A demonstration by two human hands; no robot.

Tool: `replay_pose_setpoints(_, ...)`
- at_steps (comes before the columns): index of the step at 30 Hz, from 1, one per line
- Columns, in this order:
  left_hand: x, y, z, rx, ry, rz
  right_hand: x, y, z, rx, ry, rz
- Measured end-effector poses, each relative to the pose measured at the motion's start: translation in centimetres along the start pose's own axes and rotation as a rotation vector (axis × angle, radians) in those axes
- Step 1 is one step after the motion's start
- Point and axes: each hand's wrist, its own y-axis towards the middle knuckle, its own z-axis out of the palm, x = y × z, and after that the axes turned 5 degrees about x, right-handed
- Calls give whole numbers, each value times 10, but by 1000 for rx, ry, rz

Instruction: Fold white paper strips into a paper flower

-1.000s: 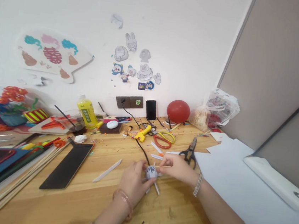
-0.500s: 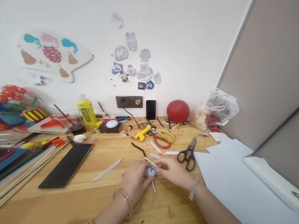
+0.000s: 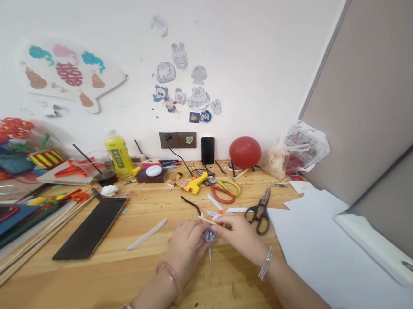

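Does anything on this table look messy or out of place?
A little: tiny coloured scraps litter the back of the wooden table around the yellow glue gun, and a crumpled white wad lies beside the black slab, like unbinned rubbish. I see no spill.

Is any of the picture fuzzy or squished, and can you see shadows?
In the head view, the small round piece by the left hand and right hand is too soft to show its details; in that head view, the red balloon looks wider than tall; a soft shadow darkens the wooden table below the right hand, and the top right corner goes dark, also in the head view.
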Motion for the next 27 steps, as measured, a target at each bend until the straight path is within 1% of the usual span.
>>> replay_pose_setpoints(4, -1, 0, -1, -20, 4, 28, -6, 1, -2, 59, 104, 5)
replay_pose_setpoints(8, -1, 1, -1, -52, -31, 36, -9, 2, -2, 83, 217, -14)
replay_pose_setpoints(12, -2, 1, 0, -94, -73, 65, -13, 4, -3, 131, 346, 37)
replay_pose_setpoints(16, -2, 1, 1, -97, -58, 87, -13, 3, -5, 150, 390, 72)
replay_pose_setpoints(18, -2, 1, 0, -92, -57, 82, -11, 3, -5, 133, 341, 35)
replay_pose_setpoints(22, 0, 1, 0, -98, -49, 72, -8, 3, -5, 83, 127, -75)
replay_pose_setpoints(27, 0, 0, 2, -90, -59, 69, 1, 0, -4, 12, -76, -116)
